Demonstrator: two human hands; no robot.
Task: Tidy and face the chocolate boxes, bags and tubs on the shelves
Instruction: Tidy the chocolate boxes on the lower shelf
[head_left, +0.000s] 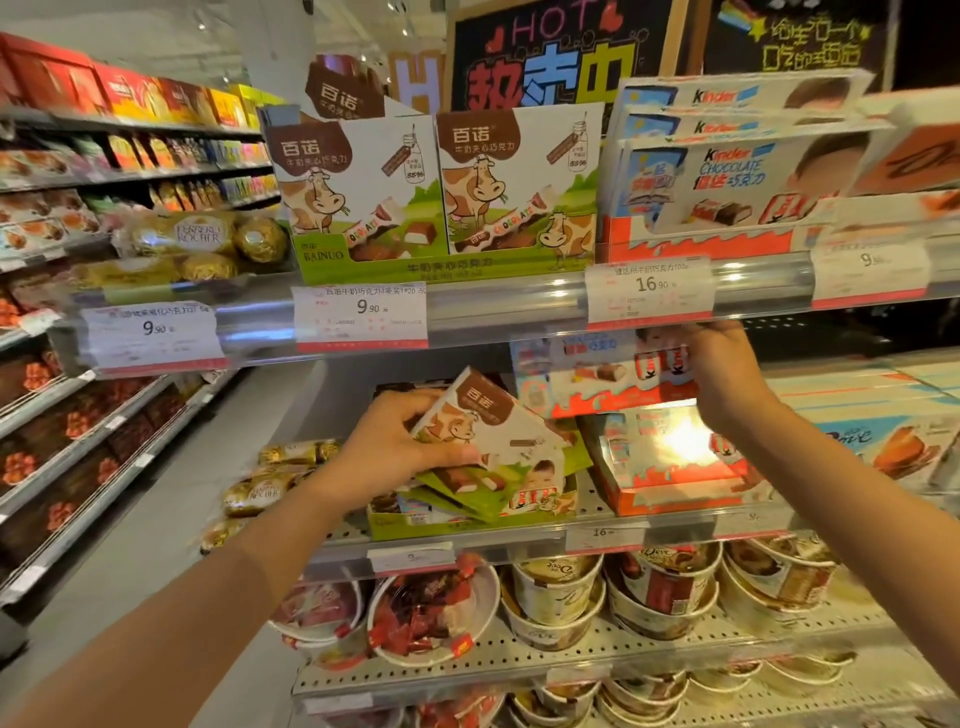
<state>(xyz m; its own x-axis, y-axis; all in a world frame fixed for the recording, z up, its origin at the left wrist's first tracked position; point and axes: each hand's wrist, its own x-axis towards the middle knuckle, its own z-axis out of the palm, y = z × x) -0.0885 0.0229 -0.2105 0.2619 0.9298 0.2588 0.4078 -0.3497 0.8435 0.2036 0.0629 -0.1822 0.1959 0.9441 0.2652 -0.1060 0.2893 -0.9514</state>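
Left hand (395, 441) grips a tilted Bainuo chocolate box (483, 421) above the jumbled middle-shelf tray (467, 525). At two o'clock, right hand (722, 374) closes on a Kinder box (597, 374). Facing underway; next, square the box upright.

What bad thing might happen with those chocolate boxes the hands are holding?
The cow box is tilted in the left hand over a messy pile of green boxes; they might slide off the shelf edge. The right hand reaches under the upper shelf for a Kinder box, and could bump neighbouring boxes.
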